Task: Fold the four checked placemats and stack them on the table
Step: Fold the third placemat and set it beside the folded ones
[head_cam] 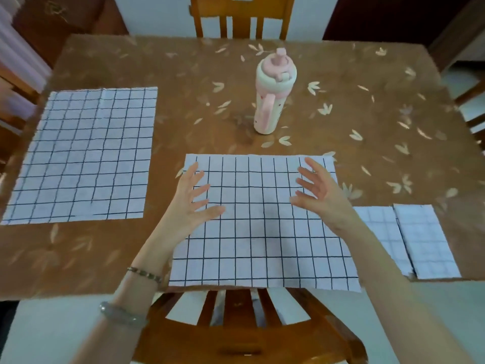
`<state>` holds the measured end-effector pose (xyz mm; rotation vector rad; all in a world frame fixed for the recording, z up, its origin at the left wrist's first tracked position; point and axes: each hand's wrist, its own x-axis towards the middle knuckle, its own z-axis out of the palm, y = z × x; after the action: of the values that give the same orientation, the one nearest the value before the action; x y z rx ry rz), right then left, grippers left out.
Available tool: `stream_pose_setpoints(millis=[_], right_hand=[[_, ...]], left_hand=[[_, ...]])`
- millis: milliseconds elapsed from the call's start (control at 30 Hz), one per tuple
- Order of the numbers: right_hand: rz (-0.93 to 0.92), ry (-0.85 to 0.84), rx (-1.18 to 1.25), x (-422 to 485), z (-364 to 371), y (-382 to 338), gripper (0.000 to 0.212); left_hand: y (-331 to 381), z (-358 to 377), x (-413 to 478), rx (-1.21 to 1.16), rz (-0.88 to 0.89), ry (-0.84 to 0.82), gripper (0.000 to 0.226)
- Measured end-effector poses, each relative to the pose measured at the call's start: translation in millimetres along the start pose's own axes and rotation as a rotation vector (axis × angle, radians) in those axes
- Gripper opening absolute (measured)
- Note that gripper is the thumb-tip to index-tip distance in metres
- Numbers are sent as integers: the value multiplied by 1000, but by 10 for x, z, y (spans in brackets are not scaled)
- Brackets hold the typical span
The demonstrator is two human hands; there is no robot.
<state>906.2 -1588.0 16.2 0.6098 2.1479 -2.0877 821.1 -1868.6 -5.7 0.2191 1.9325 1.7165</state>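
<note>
While both hands, left hand [195,199] and right hand [319,191], hover spread-fingered over the middle placemat [262,245], grasping nothing, folding it seems next: pinching its far corners.

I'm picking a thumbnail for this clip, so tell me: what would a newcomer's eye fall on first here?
The left hand and right hand spread open over the unfolded checked placemat at the near edge of the table. A pink-and-white bottle stands behind it, mid-table. Another flat placemat lies at the left, folded placemats at the near right.
</note>
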Motion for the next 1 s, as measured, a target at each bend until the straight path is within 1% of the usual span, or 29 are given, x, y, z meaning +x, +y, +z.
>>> stream_pose_setpoints(millis=[100,200,367,433,500,600,633,700,767,867,933,1000], right_hand=[[23,50,-18,184,-167,62,80],[62,88,-55,420,-373,168,80],[127,150,-205,902,-753,417,77],[154,168,-306,1110,-907,548,74],[177,197,-441,1307,-1036,660,68],[171,197,-740,1591,-1188,795,59],[167,180,-826,1673,-1224,832,58],[192,148,-925,1796,-1267,892,59],[222,139,-982,1871,-1277,925,59],[189,133,-957,1948,-1282,898,52],[187,120,-906,1980,-1292,844,45],[231,100,-886,2007,-1289,786,32]], left_hand=[[-19,-69,297,66,-22,-20,123],[-62,-123,599,139,-55,-37,128],[-285,-266,1119,367,-94,-39,108],[-412,-340,1302,457,-135,-6,99],[-525,-386,1429,611,-157,78,87],[-615,-420,1584,800,-122,227,69],[-627,-434,1631,839,-115,246,66],[-670,-484,1714,880,-144,236,63],[-719,-541,1766,936,-164,202,63],[-761,-606,1821,1016,-148,186,62],[-748,-610,1840,982,-146,213,57],[-718,-600,1850,953,-157,253,48]])
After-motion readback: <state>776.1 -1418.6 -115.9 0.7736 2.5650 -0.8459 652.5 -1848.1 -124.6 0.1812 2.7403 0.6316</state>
